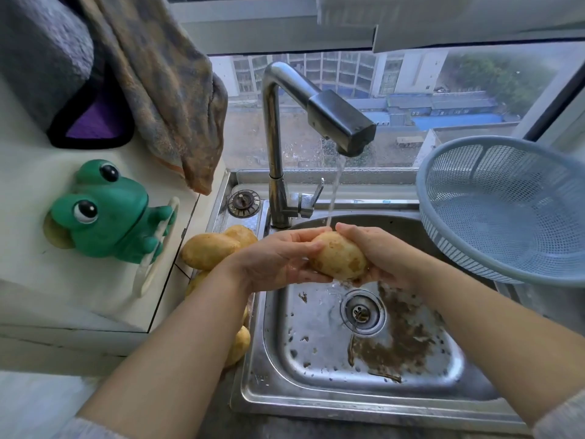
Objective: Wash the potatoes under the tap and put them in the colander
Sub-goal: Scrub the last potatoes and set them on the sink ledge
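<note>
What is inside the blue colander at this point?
Only bare mesh shows inside the colander; nothing lies in it. Its right side runs out of frame and cannot be checked.

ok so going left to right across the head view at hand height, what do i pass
green frog → potato pile → left hand → held potato → right hand → colander

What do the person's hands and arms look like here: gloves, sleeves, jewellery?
No gloves: the left hand and the right hand are bare and look wet. No ring, watch or bracelet shows. The forearms are bare too. The left sleeve and the right sleeve, a pale grey soft-looking fabric, show only at the bottom corners of the frame.
</note>
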`<state>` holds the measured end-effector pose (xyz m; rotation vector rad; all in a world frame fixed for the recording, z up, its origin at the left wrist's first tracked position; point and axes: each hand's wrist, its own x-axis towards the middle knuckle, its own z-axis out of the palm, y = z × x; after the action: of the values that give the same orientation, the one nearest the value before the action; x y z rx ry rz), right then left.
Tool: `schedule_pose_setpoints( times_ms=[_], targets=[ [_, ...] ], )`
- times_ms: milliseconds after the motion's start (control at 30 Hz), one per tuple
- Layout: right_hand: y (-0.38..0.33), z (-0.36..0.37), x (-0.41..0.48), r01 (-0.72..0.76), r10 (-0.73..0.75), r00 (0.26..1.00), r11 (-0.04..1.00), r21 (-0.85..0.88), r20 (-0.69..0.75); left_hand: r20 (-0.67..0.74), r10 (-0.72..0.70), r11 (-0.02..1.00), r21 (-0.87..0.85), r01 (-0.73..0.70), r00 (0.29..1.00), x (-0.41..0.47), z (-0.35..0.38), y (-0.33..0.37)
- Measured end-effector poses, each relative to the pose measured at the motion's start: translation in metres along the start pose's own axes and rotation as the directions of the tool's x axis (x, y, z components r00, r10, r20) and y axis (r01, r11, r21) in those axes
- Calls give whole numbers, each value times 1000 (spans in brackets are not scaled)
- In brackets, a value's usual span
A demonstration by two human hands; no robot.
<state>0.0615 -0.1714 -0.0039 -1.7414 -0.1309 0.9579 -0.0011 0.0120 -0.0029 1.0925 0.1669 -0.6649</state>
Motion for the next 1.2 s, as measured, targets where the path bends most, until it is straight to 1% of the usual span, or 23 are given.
schedule_pose_setpoints(
  times_ms=[133, 200, 233, 267, 367, 467, 567, 633, 767, 833, 900, 967, 1033, 1067, 1167, 1200],
  targets=[
    [-11, -5, 5, -8, 10, 999, 999, -46, 49, 37, 36, 992, -121, -31, 999, 0, -6, -1],
    [-17, -7, 6, 8, -3, 997, 997, -76, 72, 16, 57, 982, -183, -53, 998, 1, -4, -1],
    [-19, -8, 6, 19, -12, 998, 995, -100, 68, -4, 63, 980, -187, -63, 998, 2, -2, 0],
    [-22, -8, 6, 30, -24, 998, 991, -132, 51, -27, 68, 984, -161, -72, 997, 3, 1, 1],
    [-28, -8, 8, 61, -64, 998, 968, -243, -6, -93, 86, 996, -9, -88, 992, 7, 11, 6],
    [-31, -9, 8, 50, -57, 998, 969, -242, -21, -165, 115, 993, 45, -109, 979, 10, 19, 7],
    [-30, -7, 7, 59, -68, 997, 963, -264, -23, -206, 151, 982, 143, -123, 967, 11, 22, 3],
    [-29, -5, 5, 58, -64, 998, 962, -268, -11, -184, 138, 982, 155, -110, 973, 9, 20, 3],
    [-29, -6, 2, 19, -9, 998, 983, -185, 55, -25, 72, 997, -8, -73, 997, -3, 6, 5],
    [-30, -5, 3, 25, -16, 999, 983, -183, 47, -18, 78, 996, -48, -78, 997, -4, 3, 6],
    [-30, -3, 4, 50, -48, 999, 973, -224, 12, -94, 105, 994, -4, -106, 990, -2, 9, 4],
    [-32, 1, 7, 68, -78, 996, 962, -265, -29, -210, 138, 990, 60, -128, 968, 4, 17, 3],
    [-34, 3, 7, 65, -86, 994, 959, -275, -67, -285, 158, 986, 92, -137, 945, 9, 22, 2],
    [-34, 3, 6, 61, -83, 994, 961, -268, -71, -279, 154, 987, 92, -133, 948, 9, 22, 2],
    [-33, 0, 2, 39, -51, 998, 971, -236, -43, -143, 122, 990, 84, -110, 982, 3, 18, 5],
    [-32, 0, 1, 32, -42, 998, 975, -222, -42, -118, 123, 990, 83, -114, 985, 1, 16, 6]
  ],
)
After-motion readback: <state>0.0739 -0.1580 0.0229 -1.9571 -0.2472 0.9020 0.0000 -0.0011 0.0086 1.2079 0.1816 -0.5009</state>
